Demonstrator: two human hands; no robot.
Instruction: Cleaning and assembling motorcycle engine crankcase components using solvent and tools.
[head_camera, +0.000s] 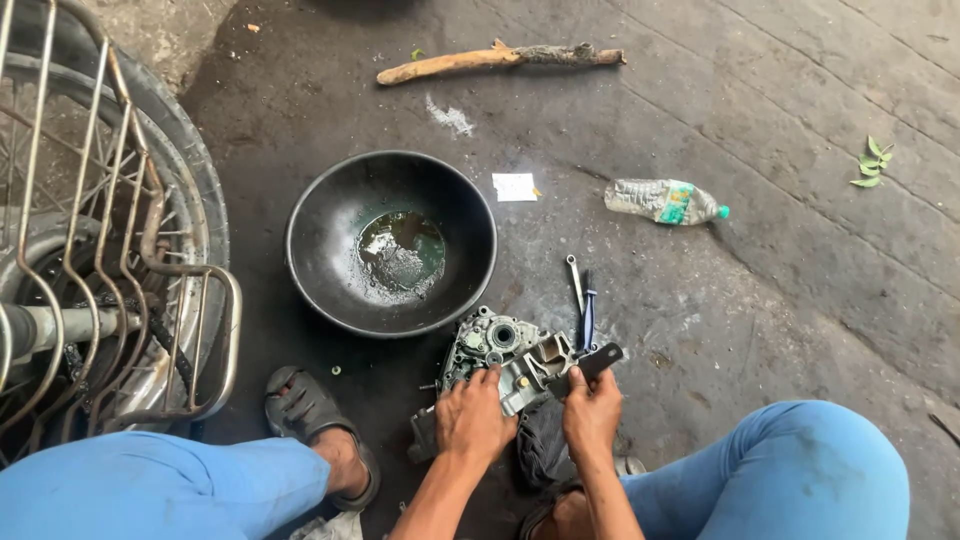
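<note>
Hands grip firmly: left hand (473, 415) holds engine cover (505, 358), right hand (592, 412) a black tool (590, 366); oily bowl (390, 242) stands near, cleaning seems unfinished

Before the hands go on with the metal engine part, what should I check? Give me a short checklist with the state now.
1. Left hand steadies the engine part: ok.
2. Right hand grips the dark tool: ok.
3. Tool tip seated on the part: cannot tell, hidden.
4. Black bowl with oily liquid stands upright, apart from the part: ok.
5. Spare wrenches lie within reach beside the part: ok.
6. Sandalled foot away from the part: ok.
</note>
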